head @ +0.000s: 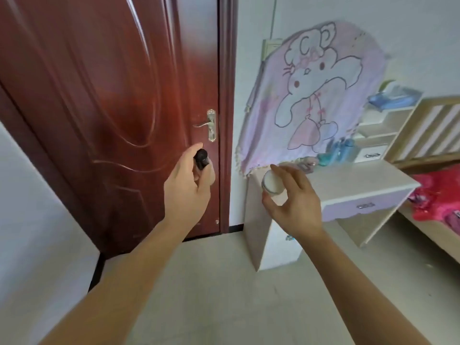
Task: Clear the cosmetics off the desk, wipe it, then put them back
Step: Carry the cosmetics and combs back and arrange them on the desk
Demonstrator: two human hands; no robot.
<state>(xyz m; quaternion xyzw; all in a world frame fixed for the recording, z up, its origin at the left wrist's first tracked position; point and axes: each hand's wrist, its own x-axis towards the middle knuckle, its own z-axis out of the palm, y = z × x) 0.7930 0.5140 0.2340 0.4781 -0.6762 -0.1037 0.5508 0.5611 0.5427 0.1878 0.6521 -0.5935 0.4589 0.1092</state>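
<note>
while left hand (186, 192) grips a bottle (201, 159), right hand (296, 202) a jar (272, 184), the desk (361, 185) stands beside a door (112, 95).

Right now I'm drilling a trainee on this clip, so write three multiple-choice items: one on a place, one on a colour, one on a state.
1. Where is the cartoon cloth? A) on the floor B) hanging behind the desk C) on the bed
2. What colour is the cap of the bottle in the left hand? A) black B) white C) green
3. What is the right hand doing? A) hanging empty B) holding a jar C) wiping the desk
Answers: 1 B, it hangs upright at the desk's back edge. 2 A, the cap above the fingers is black. 3 B, its fingers curl round the white-lidded jar.
</note>
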